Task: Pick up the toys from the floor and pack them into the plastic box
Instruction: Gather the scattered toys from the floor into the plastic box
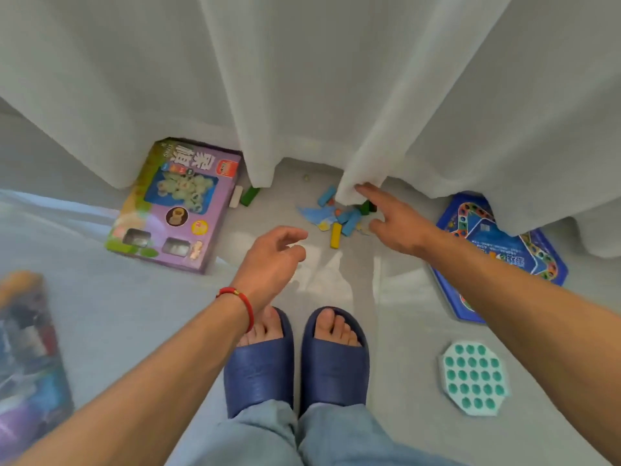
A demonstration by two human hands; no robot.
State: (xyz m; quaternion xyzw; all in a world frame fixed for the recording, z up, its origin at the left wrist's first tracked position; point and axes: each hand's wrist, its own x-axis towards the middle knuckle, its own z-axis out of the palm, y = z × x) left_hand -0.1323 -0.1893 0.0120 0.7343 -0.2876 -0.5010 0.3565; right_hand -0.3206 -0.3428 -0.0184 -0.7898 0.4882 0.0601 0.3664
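Standing in 2 navy slippers (295,361), the person looks down at a floor where almost everything is left to gather. Nearest, at the left edge, a blurred container (30,358) with mixed colours inside may be the plastic box, though the view is too smeared to be sure. To the right of the feet lies a teal bubble-pop toy (473,378), untouched.

Further out, the left hand (272,260), with a red bracelet (240,301) at the wrist, hangs over bare floor, fingers loosely curled and holding nothing. The right hand (393,223) reaches further, fingers spread apart and empty, the index tip touching the hem of the white curtain (353,193) just above a heap of wooden blocks (346,216): blue, yellow and green pieces lying over a blue card cutout (312,213).

Left of the heap sits a purple game box (174,206), with 1 green block (250,196) and a white piece beside its far corner. On the right, a blue board game (500,250) lies partly under the curtain.

Judging by this, packing has barely begun; the block heap looks like the next pick, and several pieces may hide behind the cloth.
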